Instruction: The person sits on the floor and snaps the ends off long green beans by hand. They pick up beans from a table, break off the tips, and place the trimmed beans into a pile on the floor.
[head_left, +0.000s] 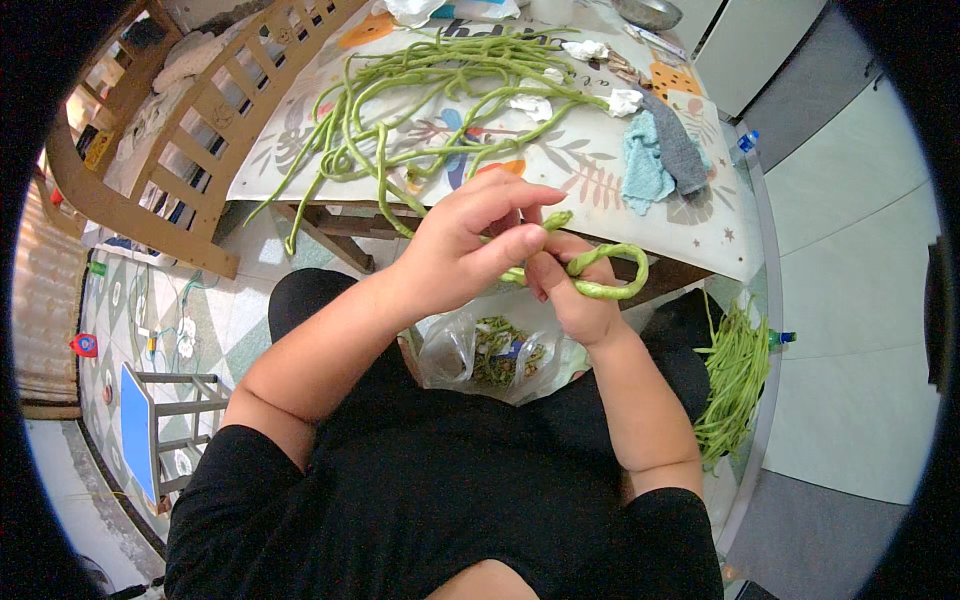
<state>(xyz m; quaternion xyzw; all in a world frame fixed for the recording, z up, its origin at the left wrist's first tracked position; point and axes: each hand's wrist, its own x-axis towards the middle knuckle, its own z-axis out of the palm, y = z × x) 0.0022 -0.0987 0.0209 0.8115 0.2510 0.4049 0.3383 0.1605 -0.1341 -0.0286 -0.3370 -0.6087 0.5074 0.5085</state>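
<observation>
Both of my hands are raised over my lap at the near table edge, working on a green long bean (630, 272). The bean bends in a loop beyond my right hand (580, 290), whose thumb and fingers are closed on it. My left hand (478, 232) meets the right one, with its thumb and index finger apart near the bean's tip and its other fingers curled around the bean, partly hidden. A pile of long beans (450, 65) lies on the table. Below my hands, a clear plastic bag (447, 350) holds green and brown scraps.
The table (590, 215) has a patterned cover, with crumpled white tissues (530, 106), a blue cloth (648, 165) and a grey cloth (680, 145). More thin green beans (735, 385) sit low at my right. A blue-topped stool (137, 432) and a wooden bed frame (150, 215) are at left.
</observation>
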